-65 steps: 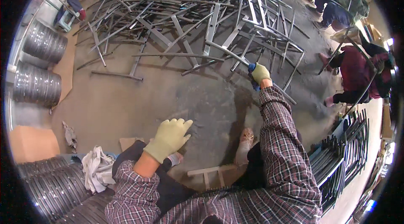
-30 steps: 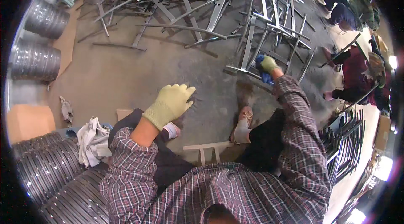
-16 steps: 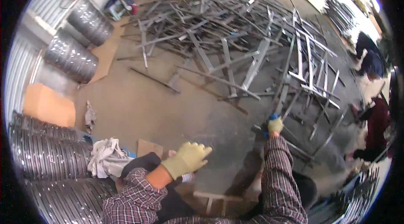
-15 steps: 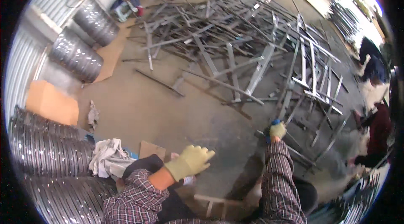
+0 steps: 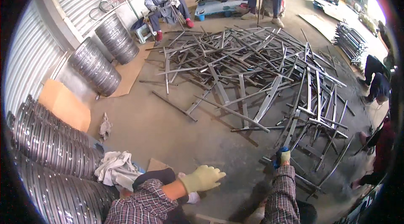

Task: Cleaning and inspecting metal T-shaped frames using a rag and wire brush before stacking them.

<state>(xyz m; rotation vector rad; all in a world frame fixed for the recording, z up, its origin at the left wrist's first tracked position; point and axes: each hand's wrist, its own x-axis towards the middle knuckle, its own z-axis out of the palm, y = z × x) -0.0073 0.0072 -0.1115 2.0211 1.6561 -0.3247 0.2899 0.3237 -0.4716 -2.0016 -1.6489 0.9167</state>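
Observation:
My left hand (image 5: 203, 178), in a pale yellow work glove, is held out over the floor. Its fingers are stretched forward and hold nothing. My right hand (image 5: 285, 156), in a similar glove, is closed around a blue object (image 5: 277, 157) whose kind I cannot make out. This fist is at the near edge of a large heap of dark metal frames (image 5: 265, 97), made of bars joined by flat crosspieces. Close beside it lies a metal frame bar (image 5: 309, 182). Whether the hand touches any frame is unclear.
Stacked dark metal rings (image 5: 59, 186) stand at my left, with a crumpled pale cloth (image 5: 118, 168) against them. Further back are two ring stacks (image 5: 94, 66) and cardboard (image 5: 65, 104). Two people sit beyond the heap; others work at the right, near bundled bars (image 5: 349, 41).
The view has tilted upward, so the seated people show more fully and the heap is lower in the picture. My right hand stays closed, my left stretched out.

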